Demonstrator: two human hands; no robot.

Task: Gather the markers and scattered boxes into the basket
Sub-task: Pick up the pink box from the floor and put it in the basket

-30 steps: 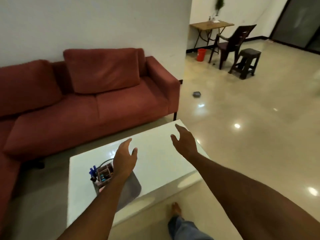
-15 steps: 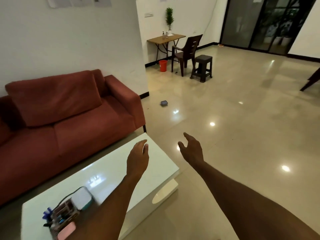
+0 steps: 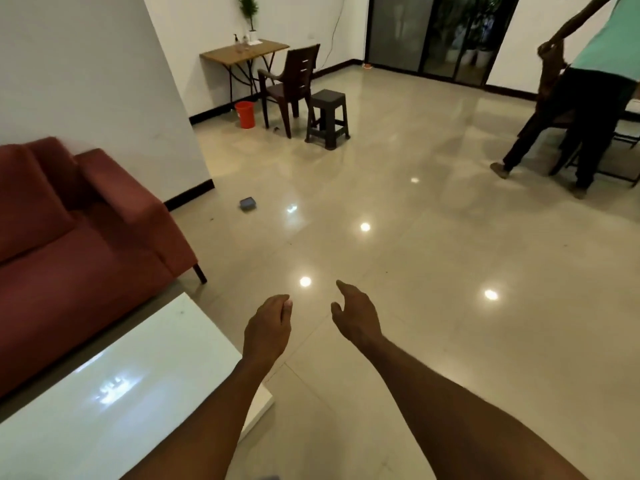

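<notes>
Ahead of me, across a glossy beige tiled floor (image 3: 433, 306), a small blue-grey box (image 3: 248, 204) lies alone, close to the wall's dark skirting and just past the arm of a red sofa (image 3: 86, 244). I read it as one of the scattered boxes left to collect. The basket is out of view; only a corner of the white low table (image 3: 138, 375) shows at lower left.

Both my arms reach forward, carrying nothing. My left hand (image 3: 268, 327) hangs with its fingers loosely curled down, over the table's far corner. My right hand (image 3: 356, 317) is relaxed and open, thumb apart from the fingers, above bare floor.

The step, as I judge it, is walking to that box. To do it well I would keep it centred, skirt the table corner and sofa leg, tread carefully on the shiny tiles, then crouch and take it by its short sides.

Farther off stand a brown chair (image 3: 294, 81), a dark stool (image 3: 327, 116), an orange bucket (image 3: 245, 114), and another person (image 3: 588, 98) at far right.
</notes>
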